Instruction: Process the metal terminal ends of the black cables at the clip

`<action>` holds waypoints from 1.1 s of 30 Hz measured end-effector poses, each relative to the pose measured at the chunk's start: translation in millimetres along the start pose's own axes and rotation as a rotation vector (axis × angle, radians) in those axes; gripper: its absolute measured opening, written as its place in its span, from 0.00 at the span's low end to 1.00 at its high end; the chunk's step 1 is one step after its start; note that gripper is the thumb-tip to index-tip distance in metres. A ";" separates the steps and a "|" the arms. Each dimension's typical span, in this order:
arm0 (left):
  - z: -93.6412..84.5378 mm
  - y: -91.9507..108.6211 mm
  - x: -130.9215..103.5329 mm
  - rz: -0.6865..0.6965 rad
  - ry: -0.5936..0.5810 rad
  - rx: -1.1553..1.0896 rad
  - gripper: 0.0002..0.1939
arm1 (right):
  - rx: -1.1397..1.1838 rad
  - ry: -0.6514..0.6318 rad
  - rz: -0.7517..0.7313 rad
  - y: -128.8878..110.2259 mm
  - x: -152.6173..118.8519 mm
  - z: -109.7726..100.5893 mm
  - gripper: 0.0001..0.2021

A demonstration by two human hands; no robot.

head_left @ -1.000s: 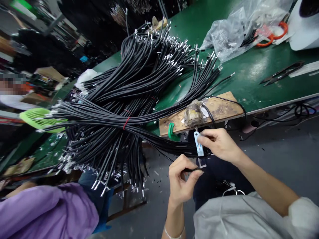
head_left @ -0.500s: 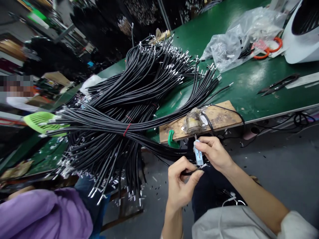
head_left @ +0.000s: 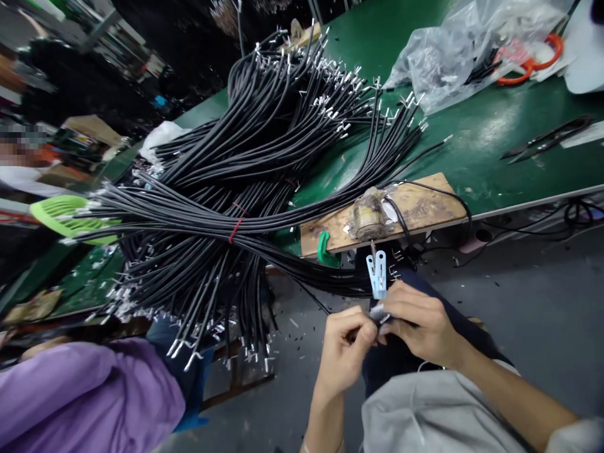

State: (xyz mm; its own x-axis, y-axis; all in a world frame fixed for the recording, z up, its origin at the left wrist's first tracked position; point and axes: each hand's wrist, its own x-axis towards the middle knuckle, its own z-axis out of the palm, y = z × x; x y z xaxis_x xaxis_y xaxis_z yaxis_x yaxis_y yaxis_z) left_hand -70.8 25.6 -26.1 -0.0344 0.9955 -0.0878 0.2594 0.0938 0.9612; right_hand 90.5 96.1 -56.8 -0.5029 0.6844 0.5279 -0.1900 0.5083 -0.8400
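Observation:
My left hand [head_left: 348, 346] is closed in a pinch around a black cable near its end, just past the wooden board's front edge. Meeting it there, my right hand [head_left: 422, 321] has its fingers closed on the silvery cable end [head_left: 377, 313]; the fingertips partly hide it. Right above them a light blue clothespin [head_left: 378, 277] hangs from a thin metal shaft. That shaft comes out of a small tape-wrapped motor [head_left: 369, 217] on the wooden board [head_left: 425, 211]. More cable ends show beside the clothespin.
A large heap of black cables [head_left: 198, 226], one bundle tied red, covers the table's left part. A green clamp [head_left: 325, 250] grips the board. Snips [head_left: 547, 139], orange-handled scissors [head_left: 531, 63] and a plastic bag [head_left: 438, 69] lie rightward. A person in a purple sleeve [head_left: 89, 396] sits at left.
My right hand has let go of the clothespin and come down to the cable end at my left hand. The clothespin now hangs from the shaft by itself. The view has shifted slightly.

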 end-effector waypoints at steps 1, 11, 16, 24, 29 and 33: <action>-0.2 1.2 0.0 -0.023 -0.002 0.026 0.23 | -0.007 0.029 -0.010 -0.2 -1.3 2.2 0.03; -6.0 6.6 16.2 0.319 -0.045 0.029 0.09 | 1.051 -0.172 0.848 2.3 3.4 9.6 0.21; -5.8 13.6 10.0 0.380 0.038 0.156 0.03 | 0.762 0.027 0.866 12.9 30.0 -13.3 0.16; -3.0 17.3 19.5 0.434 0.230 0.064 0.03 | 0.982 0.131 0.715 12.0 53.9 2.7 0.21; 4.4 14.1 28.1 0.362 0.216 0.050 0.03 | 1.204 0.176 0.682 16.5 47.4 16.1 0.19; 6.1 14.3 29.4 0.285 0.184 0.038 0.06 | 1.304 0.099 0.698 21.2 45.3 16.7 0.20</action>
State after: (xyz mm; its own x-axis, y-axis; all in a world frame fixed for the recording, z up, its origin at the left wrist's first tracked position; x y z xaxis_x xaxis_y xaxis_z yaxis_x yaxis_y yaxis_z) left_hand -62.2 56.3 -16.6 -0.1277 0.9637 0.2346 0.3193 -0.1840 0.9296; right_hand 49.6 129.1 -52.8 -0.7606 0.6466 -0.0589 -0.5720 -0.7103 -0.4103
